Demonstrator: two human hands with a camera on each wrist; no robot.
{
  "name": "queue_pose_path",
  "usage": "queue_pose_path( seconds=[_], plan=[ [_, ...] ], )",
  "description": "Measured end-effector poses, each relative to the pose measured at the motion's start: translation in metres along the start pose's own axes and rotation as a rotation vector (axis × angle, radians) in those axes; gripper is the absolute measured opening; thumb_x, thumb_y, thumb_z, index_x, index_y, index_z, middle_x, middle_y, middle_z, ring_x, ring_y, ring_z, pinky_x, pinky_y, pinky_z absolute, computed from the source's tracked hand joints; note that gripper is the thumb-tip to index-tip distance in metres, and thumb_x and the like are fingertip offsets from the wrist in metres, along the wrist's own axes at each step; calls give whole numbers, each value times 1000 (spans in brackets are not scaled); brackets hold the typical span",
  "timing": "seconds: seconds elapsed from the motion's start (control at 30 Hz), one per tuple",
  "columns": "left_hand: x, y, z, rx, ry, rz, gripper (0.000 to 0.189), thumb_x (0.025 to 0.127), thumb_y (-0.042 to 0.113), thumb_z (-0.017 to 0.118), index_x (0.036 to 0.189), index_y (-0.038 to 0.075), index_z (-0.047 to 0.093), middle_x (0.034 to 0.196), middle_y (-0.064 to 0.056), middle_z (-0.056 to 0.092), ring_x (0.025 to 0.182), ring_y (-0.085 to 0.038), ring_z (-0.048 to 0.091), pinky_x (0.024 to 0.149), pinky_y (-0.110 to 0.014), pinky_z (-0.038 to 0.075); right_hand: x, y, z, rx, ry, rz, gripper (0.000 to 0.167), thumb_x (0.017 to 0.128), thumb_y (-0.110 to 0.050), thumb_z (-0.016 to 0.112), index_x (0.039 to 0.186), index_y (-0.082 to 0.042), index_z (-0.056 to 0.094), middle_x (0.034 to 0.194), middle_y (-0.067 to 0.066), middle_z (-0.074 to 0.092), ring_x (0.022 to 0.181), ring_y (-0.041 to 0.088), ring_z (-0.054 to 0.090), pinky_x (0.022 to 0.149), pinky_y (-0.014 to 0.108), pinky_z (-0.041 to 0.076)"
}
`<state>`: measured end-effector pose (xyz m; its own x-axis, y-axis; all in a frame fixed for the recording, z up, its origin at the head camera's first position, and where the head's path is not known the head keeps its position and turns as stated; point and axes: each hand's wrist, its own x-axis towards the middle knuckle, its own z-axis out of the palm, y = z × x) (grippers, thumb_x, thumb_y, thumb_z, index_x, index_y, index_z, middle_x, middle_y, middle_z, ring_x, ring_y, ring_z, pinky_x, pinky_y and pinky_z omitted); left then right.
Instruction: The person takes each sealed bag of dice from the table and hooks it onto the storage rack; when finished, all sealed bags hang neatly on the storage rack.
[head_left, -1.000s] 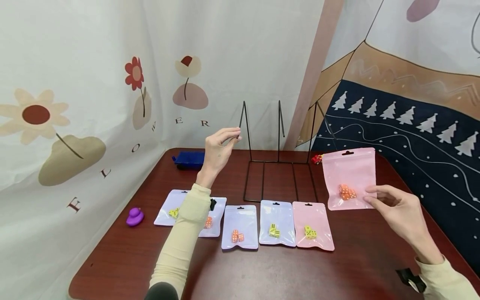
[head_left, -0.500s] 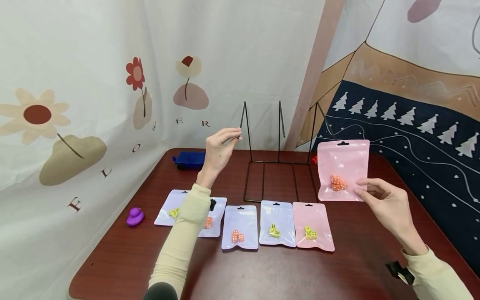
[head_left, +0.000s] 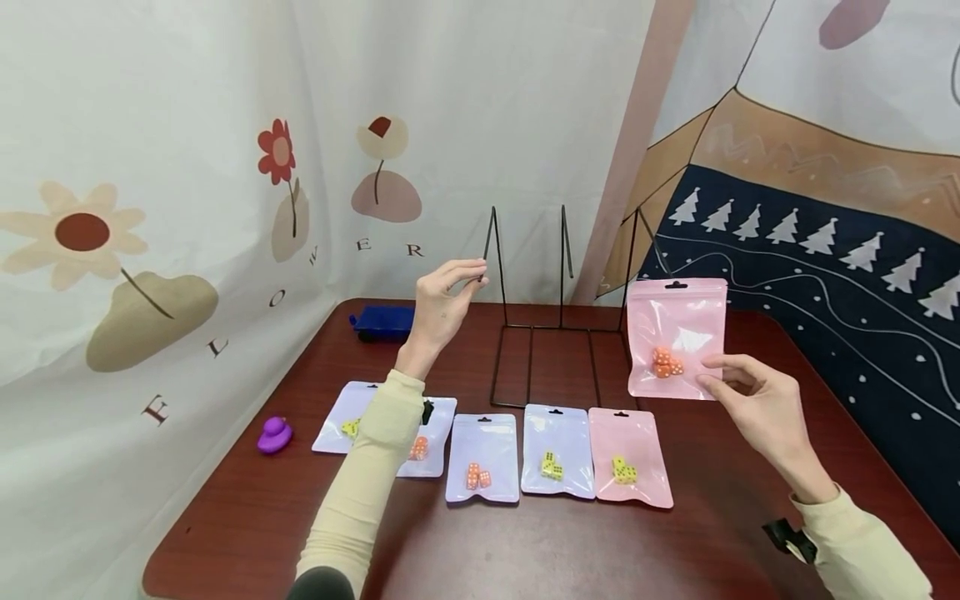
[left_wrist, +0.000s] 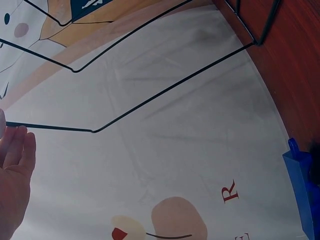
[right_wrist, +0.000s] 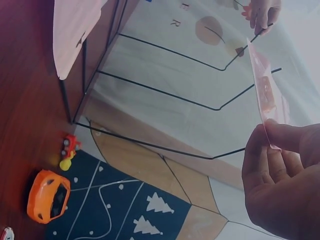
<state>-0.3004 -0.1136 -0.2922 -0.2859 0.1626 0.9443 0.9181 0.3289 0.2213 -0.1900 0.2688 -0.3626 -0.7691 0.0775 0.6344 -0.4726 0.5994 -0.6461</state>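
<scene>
My right hand (head_left: 765, 412) pinches the lower right edge of a pink zip bag (head_left: 701, 304) between thumb and fingers. Orange dice (head_left: 663, 364) show through its clear front, and a hanging slot is cut in the top. The bag is held upright in the air, in front of the right arm of a black wire rack (head_left: 551, 327). Over on the left, my left hand (head_left: 442, 307) pinches the front tip of the rack's left arm; the left wrist view shows this wire (left_wrist: 55, 126) running into the fingers. The rack's middle arm (head_left: 566, 242) carries no bag.
Lilac bags (head_left: 483, 437) and a pink bag (head_left: 626, 433) with yellow or orange dice lie across the table (head_left: 525, 550). A purple duck (head_left: 274, 435) sits left, a blue toy wagon (head_left: 384, 322) behind. An orange toy car (right_wrist: 48, 196) stands right of the rack.
My right hand has carried the pink bag left and slightly up, nearer the rack's right arm. The left hand keeps its hold on the left arm tip.
</scene>
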Motion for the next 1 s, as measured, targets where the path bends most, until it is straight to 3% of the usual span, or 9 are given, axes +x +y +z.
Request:
queue_pose_path(
  seconds=[0.73, 1.0],
  plan=[
    [-1, -4, 1, -13, -4, 10, 23, 70, -20, 72, 92, -12, 70, 94, -24, 67, 87, -32, 67, 80, -33, 55, 11, 1, 8, -31, -5, 16, 21, 79, 1, 76, 99, 0, 70, 77, 5, 69, 65, -3, 58, 60, 6, 46],
    [-1, 0, 0, -18, -4, 13, 18, 74, -14, 73, 92, -12, 70, 95, -23, 67, 86, -34, 67, 80, -34, 56, 19, 4, 12, -42, -27, 38, 21, 82, -2, 74, 102, 1, 69, 81, 14, 68, 66, -3, 57, 64, 5, 47]
  ],
)
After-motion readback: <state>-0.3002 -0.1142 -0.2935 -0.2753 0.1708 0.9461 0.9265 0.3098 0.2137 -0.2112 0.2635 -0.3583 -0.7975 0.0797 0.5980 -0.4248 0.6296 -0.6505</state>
